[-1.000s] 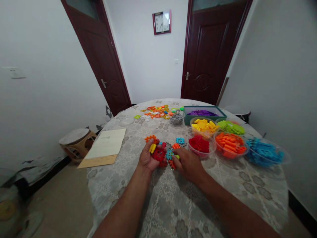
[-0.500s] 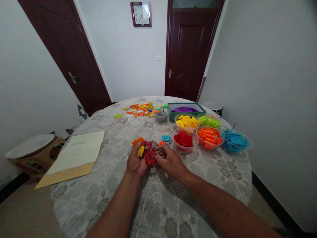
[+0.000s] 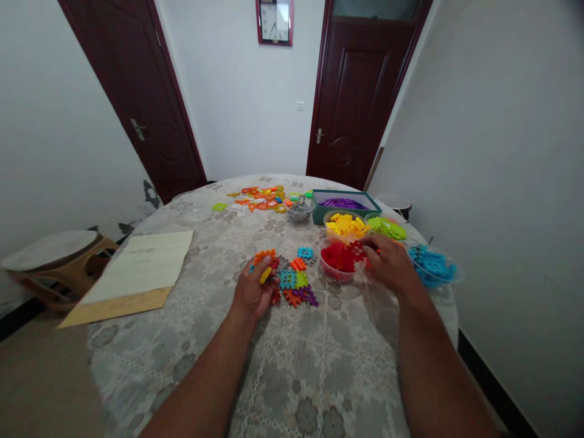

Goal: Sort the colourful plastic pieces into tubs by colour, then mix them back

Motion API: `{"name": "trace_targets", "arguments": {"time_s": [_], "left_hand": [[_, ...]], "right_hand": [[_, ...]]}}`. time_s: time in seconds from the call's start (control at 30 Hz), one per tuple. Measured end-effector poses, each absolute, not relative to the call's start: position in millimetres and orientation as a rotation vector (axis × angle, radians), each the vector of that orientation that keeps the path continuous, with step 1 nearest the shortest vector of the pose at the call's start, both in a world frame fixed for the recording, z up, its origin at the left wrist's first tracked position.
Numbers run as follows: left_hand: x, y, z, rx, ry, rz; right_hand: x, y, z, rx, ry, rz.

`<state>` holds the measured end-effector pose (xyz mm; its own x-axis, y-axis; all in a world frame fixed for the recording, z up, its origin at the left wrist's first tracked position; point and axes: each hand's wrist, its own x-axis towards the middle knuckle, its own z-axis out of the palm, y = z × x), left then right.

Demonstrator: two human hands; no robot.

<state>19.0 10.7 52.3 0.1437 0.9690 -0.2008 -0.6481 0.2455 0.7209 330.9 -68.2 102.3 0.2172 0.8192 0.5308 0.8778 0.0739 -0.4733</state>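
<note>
My left hand (image 3: pixel 255 292) is closed around interlocking plastic pieces: an orange toothed piece (image 3: pixel 264 255) upright behind the thumb and a yellow piece (image 3: pixel 266 275) beside it. My right hand (image 3: pixel 385 261) pinches a red lattice piece (image 3: pixel 358 250) at the right rim of the clear bowl of red pieces (image 3: pixel 337 274). Just right of my left hand lie a blue tile (image 3: pixel 288 280), a green tile (image 3: pixel 302 279), an orange toothed piece (image 3: pixel 292 297) and a purple piece (image 3: pixel 311 296). A bowl of orange pieces is mostly hidden behind my right hand.
Beyond the red bowl stand bowls of yellow (image 3: pixel 347 225), lime green (image 3: pixel 387 228), blue (image 3: pixel 433 267) and grey pieces (image 3: pixel 300 210), plus a green box (image 3: pixel 347 210) of purple pieces. Mixed pieces (image 3: pixel 260 199) lie at the back. Paper (image 3: pixel 141 261) overhangs the table's left edge.
My right hand has moved right from beside my left hand to the red bowl, with a red piece. The blue and green tiles, previously covered by the hands, now show.
</note>
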Motion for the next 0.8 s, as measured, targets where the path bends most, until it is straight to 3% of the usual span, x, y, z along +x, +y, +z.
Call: {"name": "trace_targets", "arguments": {"time_s": [0.33, 0.57, 0.8], "left_hand": [[21, 9, 50, 0.642, 0.752, 1.185], [25, -1, 56, 0.699, 0.759, 1.096], [27, -6, 55, 0.808, 0.738, 1.018]], "right_hand": [[327, -66, 97, -1.726, -1.806, 0.061], [327, -63, 95, -1.796, -1.646, -0.113], [257, -66, 101, -1.429, -1.669, -0.057]]}}
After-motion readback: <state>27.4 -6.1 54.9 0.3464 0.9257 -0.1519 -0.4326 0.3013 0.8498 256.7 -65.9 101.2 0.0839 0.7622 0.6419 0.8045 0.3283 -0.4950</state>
